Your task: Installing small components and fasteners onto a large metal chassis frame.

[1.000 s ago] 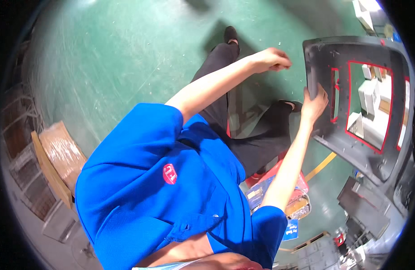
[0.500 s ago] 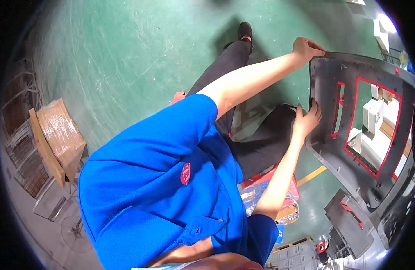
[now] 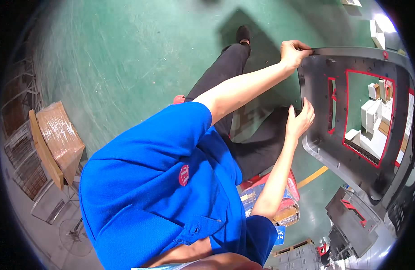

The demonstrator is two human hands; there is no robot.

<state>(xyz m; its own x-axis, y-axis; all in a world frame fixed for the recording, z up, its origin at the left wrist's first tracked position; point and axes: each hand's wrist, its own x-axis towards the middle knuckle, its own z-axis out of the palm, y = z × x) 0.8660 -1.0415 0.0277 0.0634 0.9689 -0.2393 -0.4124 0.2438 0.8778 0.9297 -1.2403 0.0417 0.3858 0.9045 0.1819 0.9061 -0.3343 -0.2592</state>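
Note:
A large dark grey moulded panel stands tilted at the right, with a big rectangular opening and a narrow slot, both edged in red. My left hand is closed on the panel's upper left corner, thumb and fingers pinching its rim. Lower along the same left edge is my right hand, its thumb and fingers apart and the fingertips against the edge. I cannot see anything held in the right hand. The panel's far side is hidden.
A second dark panel with red strips lies below the large one. Beside my right leg stands a red-rimmed bin holding packets. White boxes show through the opening. A plastic-wrapped carton and a fan are at the left.
The large panel has shifted a little to the left and turned slightly, its top edge now more level. Both hands moved left with it, the left still pinching the corner.

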